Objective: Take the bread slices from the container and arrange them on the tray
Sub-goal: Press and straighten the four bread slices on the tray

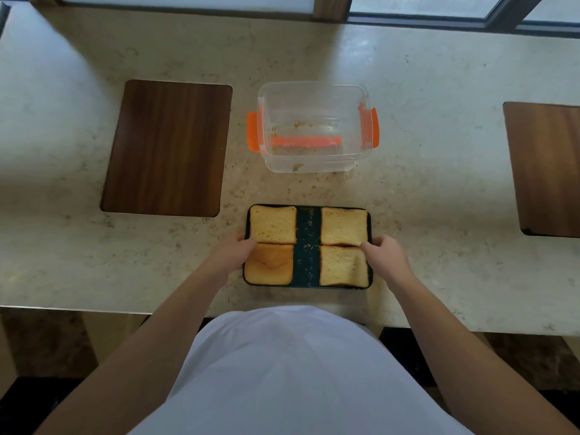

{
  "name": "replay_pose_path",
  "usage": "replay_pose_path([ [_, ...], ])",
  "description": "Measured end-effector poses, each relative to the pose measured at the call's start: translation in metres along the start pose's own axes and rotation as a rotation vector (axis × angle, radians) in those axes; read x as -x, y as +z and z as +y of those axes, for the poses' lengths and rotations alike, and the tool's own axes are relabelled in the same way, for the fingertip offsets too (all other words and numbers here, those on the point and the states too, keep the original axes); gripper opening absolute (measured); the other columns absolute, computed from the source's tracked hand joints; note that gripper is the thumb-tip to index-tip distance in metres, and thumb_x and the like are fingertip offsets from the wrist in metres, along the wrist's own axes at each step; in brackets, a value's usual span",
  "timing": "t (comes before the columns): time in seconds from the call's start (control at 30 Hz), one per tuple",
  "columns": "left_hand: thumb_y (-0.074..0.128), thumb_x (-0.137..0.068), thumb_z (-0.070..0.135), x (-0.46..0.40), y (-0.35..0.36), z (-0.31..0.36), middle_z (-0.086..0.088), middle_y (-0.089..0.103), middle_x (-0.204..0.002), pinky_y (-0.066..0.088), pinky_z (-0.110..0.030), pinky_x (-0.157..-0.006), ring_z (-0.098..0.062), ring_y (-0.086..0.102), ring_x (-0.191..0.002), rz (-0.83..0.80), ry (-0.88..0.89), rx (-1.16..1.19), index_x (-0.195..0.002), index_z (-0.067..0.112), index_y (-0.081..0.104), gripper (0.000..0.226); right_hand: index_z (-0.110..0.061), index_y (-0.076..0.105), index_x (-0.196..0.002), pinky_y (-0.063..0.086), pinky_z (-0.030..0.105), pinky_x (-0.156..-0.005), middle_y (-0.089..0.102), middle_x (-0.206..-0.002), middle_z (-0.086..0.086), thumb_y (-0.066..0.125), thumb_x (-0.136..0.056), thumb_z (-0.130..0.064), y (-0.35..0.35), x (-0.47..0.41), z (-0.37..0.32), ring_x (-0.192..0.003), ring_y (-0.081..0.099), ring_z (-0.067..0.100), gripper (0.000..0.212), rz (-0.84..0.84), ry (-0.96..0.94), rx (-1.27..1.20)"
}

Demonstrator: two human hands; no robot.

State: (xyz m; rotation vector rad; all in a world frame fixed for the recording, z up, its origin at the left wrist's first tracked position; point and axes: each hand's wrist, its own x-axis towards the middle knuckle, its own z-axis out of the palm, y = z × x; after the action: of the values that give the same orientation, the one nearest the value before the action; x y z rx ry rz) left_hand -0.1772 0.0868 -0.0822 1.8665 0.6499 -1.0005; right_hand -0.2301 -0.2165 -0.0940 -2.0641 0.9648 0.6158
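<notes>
A dark rectangular tray (307, 246) lies near the counter's front edge with several bread slices on it, two on the left (273, 229) and two on the right (343, 230), with a crumb-strewn gap between them. My left hand (233, 251) grips the tray's left rim, fingers touching the slices there. On the right rim rests my right hand (384, 254), its fingers at the edge of the right slices. Behind the tray stands the clear plastic container (314, 127) with orange clips; it holds only crumbs.
A dark wooden board (166, 147) is set in the marble counter at left, another (546, 167) at the far right. Crumbs lie scattered between container and tray. A window frame runs along the back. My white-clad torso is at the counter's front edge.
</notes>
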Motion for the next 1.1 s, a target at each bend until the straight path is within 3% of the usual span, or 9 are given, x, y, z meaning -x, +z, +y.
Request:
replay_pose_path([
  [0.1, 0.055, -0.092, 0.025, 0.001, 0.001, -0.002, -0.013, 0.072, -0.114, 0.051, -0.051, -0.099, -0.030, 0.066, -0.106, 0.013, 0.041, -0.007, -0.110, 0.016, 0.069, 0.024, -0.006, 0.052, -0.137, 0.053, 0.049, -0.093, 0.064, -0.103, 0.003, 0.058, -0.091, -0.024, 0.001, 0.004, -0.004, -0.097, 0.059, 0.022, 0.050, 0.006, 0.010, 0.026],
  [0.2, 0.056, -0.091, 0.027, 0.007, 0.006, -0.004, -0.003, 0.065, -0.119, 0.051, -0.040, -0.091, -0.022, 0.063, -0.106, 0.092, 0.086, -0.009, -0.130, 0.014, 0.059, 0.041, -0.008, 0.047, -0.140, 0.039, 0.053, -0.107, 0.049, -0.141, 0.012, 0.060, -0.089, -0.024, 0.007, 0.014, -0.012, -0.132, 0.040, 0.031, 0.055, 0.168, -0.092, 0.132],
  [0.33, 0.056, -0.094, 0.027, 0.020, 0.015, -0.007, -0.005, 0.054, -0.142, 0.043, -0.039, -0.102, -0.022, 0.052, -0.126, 0.262, 0.224, -0.031, -0.147, 0.013, 0.044, 0.056, -0.017, 0.056, -0.124, 0.041, 0.041, -0.100, 0.051, -0.131, 0.003, 0.061, -0.088, -0.018, 0.023, 0.033, -0.032, -0.123, 0.042, 0.019, 0.037, 0.242, -0.323, 0.029],
  [0.47, 0.055, -0.097, 0.024, 0.025, 0.019, -0.010, -0.002, 0.060, -0.134, 0.041, -0.029, -0.091, -0.015, 0.055, -0.116, 0.234, 0.303, -0.016, -0.142, 0.017, 0.053, 0.046, -0.022, 0.058, -0.116, 0.046, 0.020, -0.073, 0.058, -0.115, -0.004, 0.060, -0.093, -0.019, 0.045, 0.043, -0.050, -0.101, 0.059, 0.008, 0.024, 0.006, -0.378, -0.074],
  [0.53, 0.055, -0.097, 0.024, 0.026, 0.019, -0.011, 0.002, 0.061, -0.132, 0.041, -0.027, -0.089, -0.014, 0.056, -0.117, 0.203, 0.310, 0.017, -0.141, 0.020, 0.054, 0.044, -0.020, 0.055, -0.124, 0.053, 0.024, -0.071, 0.061, -0.112, -0.005, 0.061, -0.094, -0.023, 0.055, 0.045, -0.057, -0.094, 0.060, 0.005, 0.031, -0.150, -0.293, -0.144],
  [0.6, 0.054, -0.097, 0.025, 0.025, 0.018, -0.012, 0.002, 0.061, -0.132, 0.041, -0.027, -0.089, -0.013, 0.056, -0.117, 0.199, 0.303, 0.040, -0.140, 0.022, 0.054, 0.044, -0.017, 0.051, -0.133, 0.059, 0.039, -0.087, 0.061, -0.113, -0.005, 0.061, -0.093, -0.025, 0.063, 0.046, -0.062, -0.096, 0.062, 0.009, 0.042, -0.284, -0.163, -0.225],
  [0.67, 0.054, -0.097, 0.026, 0.023, 0.017, -0.011, 0.001, 0.061, -0.135, 0.042, -0.029, -0.092, -0.012, 0.055, -0.116, 0.210, 0.286, 0.043, -0.142, 0.021, 0.054, 0.045, -0.016, 0.047, -0.139, 0.057, 0.043, -0.094, 0.061, -0.114, -0.002, 0.061, -0.094, -0.027, 0.069, 0.045, -0.066, -0.097, 0.064, 0.013, 0.049, -0.363, -0.080, -0.228],
  [0.9, 0.053, -0.098, 0.025, 0.021, 0.015, -0.006, -0.005, 0.055, -0.145, 0.040, -0.032, -0.100, -0.017, 0.051, -0.127, 0.196, 0.269, -0.003, -0.146, 0.017, 0.049, 0.049, -0.011, 0.049, -0.143, 0.060, 0.039, -0.090, 0.063, -0.094, -0.003, 0.061, -0.096, -0.025, 0.077, 0.032, -0.073, -0.091, 0.064, 0.011, 0.050, -0.400, -0.044, -0.200],
  [1.1, 0.056, -0.094, 0.025, 0.021, 0.016, -0.007, -0.001, 0.062, -0.127, 0.042, -0.026, -0.078, -0.009, 0.056, -0.098, 0.195, 0.258, -0.080, -0.141, 0.015, 0.051, 0.048, -0.010, 0.047, -0.144, 0.061, 0.037, -0.087, 0.061, -0.102, -0.001, 0.062, -0.095, -0.028, 0.083, 0.026, -0.072, -0.094, 0.062, 0.012, 0.054, -0.414, 0.018, -0.188],
])
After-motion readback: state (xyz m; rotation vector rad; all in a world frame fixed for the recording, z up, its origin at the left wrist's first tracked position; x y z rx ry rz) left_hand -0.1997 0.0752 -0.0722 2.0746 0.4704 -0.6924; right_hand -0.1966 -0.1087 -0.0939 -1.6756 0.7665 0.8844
